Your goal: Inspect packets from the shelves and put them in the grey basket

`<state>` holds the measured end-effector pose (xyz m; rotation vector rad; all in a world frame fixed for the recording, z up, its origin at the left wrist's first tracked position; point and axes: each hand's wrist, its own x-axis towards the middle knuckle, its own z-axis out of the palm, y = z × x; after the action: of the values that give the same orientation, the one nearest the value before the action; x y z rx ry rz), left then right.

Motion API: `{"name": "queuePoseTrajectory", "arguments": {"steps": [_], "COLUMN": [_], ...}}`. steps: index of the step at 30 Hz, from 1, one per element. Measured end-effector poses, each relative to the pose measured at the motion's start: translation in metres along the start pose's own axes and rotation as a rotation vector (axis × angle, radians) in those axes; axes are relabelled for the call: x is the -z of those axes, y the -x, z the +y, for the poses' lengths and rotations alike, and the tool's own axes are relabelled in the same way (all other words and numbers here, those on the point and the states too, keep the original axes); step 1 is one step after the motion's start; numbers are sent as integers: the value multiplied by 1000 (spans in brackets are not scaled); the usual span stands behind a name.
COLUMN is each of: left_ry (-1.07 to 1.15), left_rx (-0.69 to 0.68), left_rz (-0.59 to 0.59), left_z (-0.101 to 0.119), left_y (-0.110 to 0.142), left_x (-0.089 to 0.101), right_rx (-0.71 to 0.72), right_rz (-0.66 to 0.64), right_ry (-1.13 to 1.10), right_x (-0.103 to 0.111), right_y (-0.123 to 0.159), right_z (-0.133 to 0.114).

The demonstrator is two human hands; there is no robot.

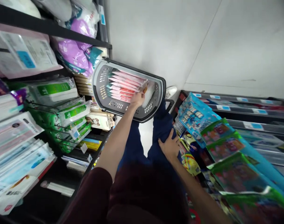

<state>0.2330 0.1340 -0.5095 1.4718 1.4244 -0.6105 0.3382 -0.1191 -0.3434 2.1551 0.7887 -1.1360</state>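
Note:
A grey shopping basket stands on the floor ahead of me, filled with a row of pink flat packets and a white packet. My left hand reaches into the basket and its fingers are closed on the edge of the pink packets. My right hand rests flat on my right knee, fingers spread over the dark blue trouser leg. A white shoe shows beyond the basket.
Shelves on the left hold green packs, purple bags and white and pink packs. On the right, a low shelf carries blue and green packaged goods. A pale floor runs between the shelves.

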Motion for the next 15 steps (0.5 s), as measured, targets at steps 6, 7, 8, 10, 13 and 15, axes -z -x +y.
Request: {"name": "queuePoseTrajectory", "arguments": {"steps": [6,7,8,10,13,15], "left_ry": [106,129,157,252,487,632], "left_rx": [90,119,155,248,425,471], "left_rz": [40,61,84,122,136,152], "left_z": [-14,-15,-16,-16,-15,-15], "left_y": [-68,-81,-93,-114,-135,-138], "left_x": [-26,-29,-31,-37,-46,-52], "right_rx": [-39,-48,-60,-83,-91,-83], "right_rz": [13,4,-3,-7,8,18], "right_ry": [-100,-116,-129,-148,-163,-168], "right_x": [2,3,4,6,9,11], "right_y": [-26,-29,-32,-37,-44,-46], "right_z": [-9,-9,-9,-8,-7,-7]}}
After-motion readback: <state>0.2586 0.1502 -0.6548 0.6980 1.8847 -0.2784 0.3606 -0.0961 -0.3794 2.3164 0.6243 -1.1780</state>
